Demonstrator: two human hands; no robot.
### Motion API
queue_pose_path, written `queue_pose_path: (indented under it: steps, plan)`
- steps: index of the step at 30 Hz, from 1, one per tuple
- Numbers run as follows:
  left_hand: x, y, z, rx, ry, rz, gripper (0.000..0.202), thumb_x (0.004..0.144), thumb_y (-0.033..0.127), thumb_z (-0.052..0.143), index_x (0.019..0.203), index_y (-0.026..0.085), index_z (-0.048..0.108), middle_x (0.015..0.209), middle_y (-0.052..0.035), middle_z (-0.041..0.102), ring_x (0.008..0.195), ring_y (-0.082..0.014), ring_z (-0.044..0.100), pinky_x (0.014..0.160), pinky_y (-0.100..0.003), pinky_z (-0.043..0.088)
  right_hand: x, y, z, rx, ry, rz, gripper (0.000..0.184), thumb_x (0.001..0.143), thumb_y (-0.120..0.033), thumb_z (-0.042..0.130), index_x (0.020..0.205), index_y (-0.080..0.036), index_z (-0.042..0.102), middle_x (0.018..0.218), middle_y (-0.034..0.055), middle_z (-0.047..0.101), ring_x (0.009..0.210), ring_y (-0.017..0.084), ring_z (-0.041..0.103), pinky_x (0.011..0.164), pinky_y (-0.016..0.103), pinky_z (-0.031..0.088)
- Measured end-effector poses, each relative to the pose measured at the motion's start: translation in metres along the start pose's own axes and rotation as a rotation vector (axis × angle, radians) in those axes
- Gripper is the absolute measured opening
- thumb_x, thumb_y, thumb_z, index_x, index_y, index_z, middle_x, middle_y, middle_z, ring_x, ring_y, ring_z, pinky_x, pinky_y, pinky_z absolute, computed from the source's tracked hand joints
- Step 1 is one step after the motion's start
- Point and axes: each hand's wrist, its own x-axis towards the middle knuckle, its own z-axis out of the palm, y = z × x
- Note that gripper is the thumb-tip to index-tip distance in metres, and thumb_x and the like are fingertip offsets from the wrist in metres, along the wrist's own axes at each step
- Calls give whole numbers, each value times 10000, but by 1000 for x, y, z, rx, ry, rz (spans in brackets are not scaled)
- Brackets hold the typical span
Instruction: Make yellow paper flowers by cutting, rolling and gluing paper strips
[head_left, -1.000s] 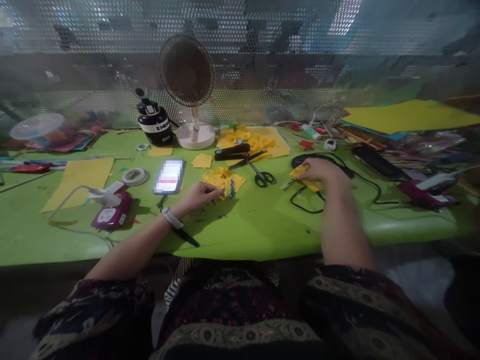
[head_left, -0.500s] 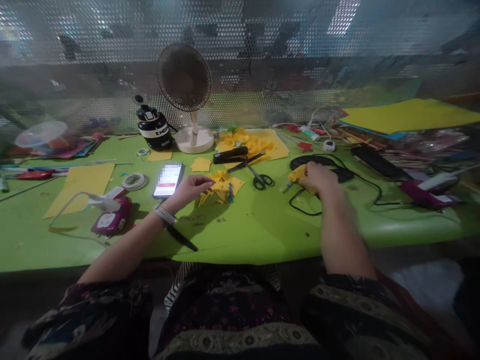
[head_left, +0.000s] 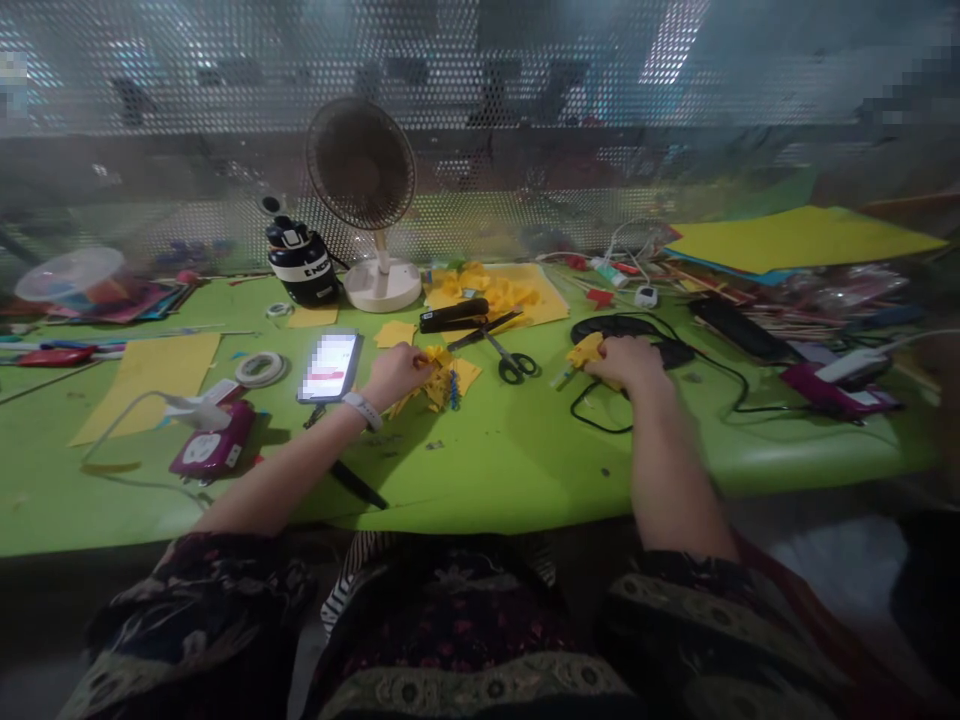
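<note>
My left hand [head_left: 399,374] is closed, its fingertips pinching at a cluster of yellow folded paper pieces [head_left: 436,388] with a small blue strip on its right side. How firmly it grips the cluster is hidden by the fingers. My right hand [head_left: 628,362] wraps round a yellow glue gun [head_left: 585,350] with a translucent stick poking out at its left end. A black cord [head_left: 600,428] loops on the table below it. Between the hands lie open scissors [head_left: 516,366] with black handles. Just behind them rests a black stapler [head_left: 454,315].
At the back stand a fan [head_left: 382,285] and a black bottle [head_left: 304,270]. A lit phone [head_left: 328,366], a tape roll [head_left: 261,369] and a purple power adapter [head_left: 214,440] lie left. Yellow flowers sit on a paper sheet [head_left: 553,290]. Coloured sheets [head_left: 802,240] are stacked right.
My left hand has moved right and closer over the yellow paper cluster. My right hand keeps its hold on the glue gun. The whole view has shifted slightly.
</note>
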Motion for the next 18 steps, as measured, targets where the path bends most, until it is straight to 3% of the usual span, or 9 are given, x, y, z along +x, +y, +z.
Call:
queue_pose_path:
  steps: [7,13,16,18]
  plan:
    - [7,-6,5,-49,68,4,179,774,215,614,859,192,769,931,-107,719,781,-231,630,643,-294,443,1,2,2,73,-4,-9,506,776,-481,664,1137,-128,651,1211,203,662,1133,359,619,854,405,483]
    - [9,-12,-9,-230,187,-17,139,770,223,627,826,169,743,916,-100,705,753,-212,615,688,-310,456,-2,5,-1,227,64,49,598,724,-482,708,1181,-112,598,1119,202,694,1033,350,671,816,400,502]
    - [4,-11,-19,-332,225,-20,167,789,280,633,846,160,733,952,-93,708,782,-193,627,694,-291,464,-2,6,-4,463,150,40,470,700,-427,718,1062,-141,626,1069,170,704,990,329,674,820,400,513]
    - [0,-9,-25,-397,230,-49,209,800,337,639,850,154,728,954,-91,717,806,-192,635,682,-283,465,-2,4,-6,810,199,-8,358,722,-391,672,998,-170,617,1017,129,706,944,286,676,795,382,530]
